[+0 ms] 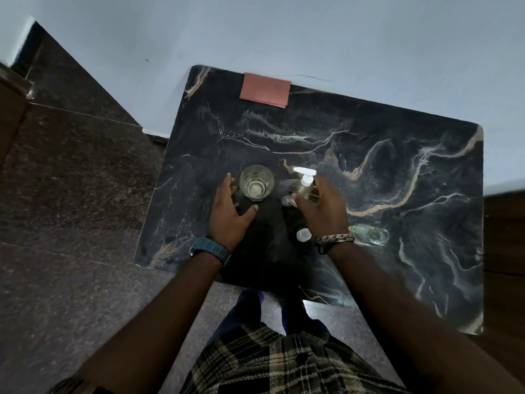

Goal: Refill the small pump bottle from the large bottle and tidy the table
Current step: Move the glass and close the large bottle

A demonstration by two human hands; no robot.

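Observation:
The small pump bottle [304, 184], clear with a white pump head, stands upright near the middle of the dark marble table [369, 172]. My right hand [324, 206] wraps around its body from the near side. A large clear bottle [370, 234] lies on its side to the right of my right wrist, its mouth open. Its white cap [303, 235] rests on the table beside that wrist. A drinking glass [256, 182] with a little pale liquid stands left of the pump bottle. My left hand [230, 211] hovers open just left of the glass, fingers spread.
A reddish-brown folded cloth [265, 90] lies at the table's far edge against the wall. A small speckled object [287, 201] sits between the glass and the pump bottle. The table's left and near edges drop to a dark stone floor [71, 194].

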